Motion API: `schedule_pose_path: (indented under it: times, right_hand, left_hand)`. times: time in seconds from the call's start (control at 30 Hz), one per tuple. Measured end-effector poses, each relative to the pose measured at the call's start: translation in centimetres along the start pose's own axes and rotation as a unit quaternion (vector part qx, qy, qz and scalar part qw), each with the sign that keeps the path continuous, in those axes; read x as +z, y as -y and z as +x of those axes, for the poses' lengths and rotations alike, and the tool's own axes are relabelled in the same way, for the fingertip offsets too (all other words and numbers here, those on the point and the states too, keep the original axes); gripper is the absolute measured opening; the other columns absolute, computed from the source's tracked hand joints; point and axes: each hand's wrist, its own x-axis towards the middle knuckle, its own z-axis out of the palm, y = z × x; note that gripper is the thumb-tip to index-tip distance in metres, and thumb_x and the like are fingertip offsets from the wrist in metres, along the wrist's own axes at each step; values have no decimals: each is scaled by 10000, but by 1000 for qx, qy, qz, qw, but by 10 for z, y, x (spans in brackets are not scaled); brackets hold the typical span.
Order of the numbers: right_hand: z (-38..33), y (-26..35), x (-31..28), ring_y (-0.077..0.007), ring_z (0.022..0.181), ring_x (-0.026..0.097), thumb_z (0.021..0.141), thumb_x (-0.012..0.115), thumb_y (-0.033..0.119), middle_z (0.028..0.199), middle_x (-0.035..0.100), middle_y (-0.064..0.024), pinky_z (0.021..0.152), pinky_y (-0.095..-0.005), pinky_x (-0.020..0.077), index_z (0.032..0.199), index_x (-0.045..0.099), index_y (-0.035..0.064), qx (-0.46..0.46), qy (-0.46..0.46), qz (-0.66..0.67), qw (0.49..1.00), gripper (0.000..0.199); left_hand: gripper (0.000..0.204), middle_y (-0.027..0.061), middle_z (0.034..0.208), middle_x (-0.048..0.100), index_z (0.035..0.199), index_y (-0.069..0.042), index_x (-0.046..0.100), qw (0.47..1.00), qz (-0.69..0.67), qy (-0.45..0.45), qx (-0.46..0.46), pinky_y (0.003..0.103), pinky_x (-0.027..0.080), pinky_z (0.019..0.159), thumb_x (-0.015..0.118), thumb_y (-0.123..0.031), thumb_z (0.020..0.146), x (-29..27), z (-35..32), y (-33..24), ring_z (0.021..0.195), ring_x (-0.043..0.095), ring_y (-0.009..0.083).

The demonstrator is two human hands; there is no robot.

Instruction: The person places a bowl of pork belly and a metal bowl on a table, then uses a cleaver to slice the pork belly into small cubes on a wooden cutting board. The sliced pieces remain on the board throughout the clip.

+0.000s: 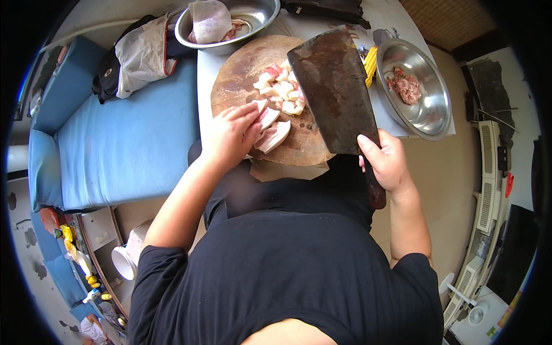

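My right hand [386, 161] is closed round the handle of a large dark cleaver [333, 86]. Its broad blade is raised above the right side of a round wooden chopping board [234, 75]. At the board's near left, my left hand [234, 133] has its fingers pressed together on pale slices of fatty pork [272, 137]. Part of the slices is hidden under the fingers. Beyond them, several cut chunks of pork [282, 87], mostly white with some pink, lie heaped near the middle of the board, close to the blade's left edge.
A metal basin [432, 109] with minced meat [407, 89] stands right of the board, beside yellow corn [371, 64]. Another metal bowl [261, 12] at the far left holds meat and a whitish packet [210, 22]. A blue sofa [126, 141] adjoins the white table's left side.
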Motion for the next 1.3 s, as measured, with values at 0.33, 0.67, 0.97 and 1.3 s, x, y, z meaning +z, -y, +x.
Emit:
schedule_pose_path:
  times: [0.33,0.67,0.97,1.3]
  right_hand:
    - [6,6,11,-57,598,484,909,591,181,684,582,2,544,-248,423,848,591,-21,-3,19,-90,996,211]
    - [12,10,12,-71,593,482,895,609,182,675,565,3,549,-263,424,860,606,-32,-7,11,-96,995,216]
    - [12,43,25,-257,553,574,857,587,204,674,610,-137,551,-340,455,939,650,65,-67,51,-355,931,173]
    - [23,60,43,-365,636,592,865,541,188,679,605,-152,576,-435,474,905,606,69,-90,119,-515,844,142]
  left_hand:
    - [689,137,1269,467,1178,-113,551,997,47,-54,35,446,402,965,813,-342,584,17,-13,-25,1146,466,348]
    - [452,107,1157,508,1003,-118,574,990,16,-132,-47,436,400,931,781,-194,609,37,2,-25,1084,482,338]
    - [319,74,1077,558,969,-112,623,980,34,-183,72,429,413,884,733,-227,693,24,0,-11,1032,510,302]
    - [272,77,949,605,882,-99,645,981,-37,-187,40,374,474,835,737,-157,633,33,1,-6,906,587,289]
